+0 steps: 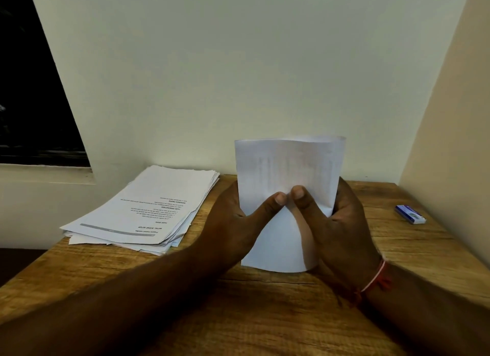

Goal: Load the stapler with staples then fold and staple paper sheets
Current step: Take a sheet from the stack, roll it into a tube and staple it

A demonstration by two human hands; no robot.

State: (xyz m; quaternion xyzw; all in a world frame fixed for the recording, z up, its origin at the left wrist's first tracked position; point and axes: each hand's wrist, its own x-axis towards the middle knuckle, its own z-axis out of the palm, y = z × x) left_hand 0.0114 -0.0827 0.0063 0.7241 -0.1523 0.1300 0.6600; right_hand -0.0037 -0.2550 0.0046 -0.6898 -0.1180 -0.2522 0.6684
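Shows, upside down on the top page of the stack of printed sheets (148, 210) along the left edge of the wooden table (265, 316), the headings "TASK GOAL", "INITIAL SCENE SETUP", "TASK DESCRIPTION" and "REQUIRED PROPS"; too small to read on the blue-and-white staple box (410, 214) near the right edge. Holds the folded paper sheet (289, 165) upright over mid-table, pinched by left hand (236, 223) and right hand (339, 223), thumbs almost meeting on its near face, fingers behind. Leaves bare wood between sheet and stack, sheet and box, and toward the near edge.
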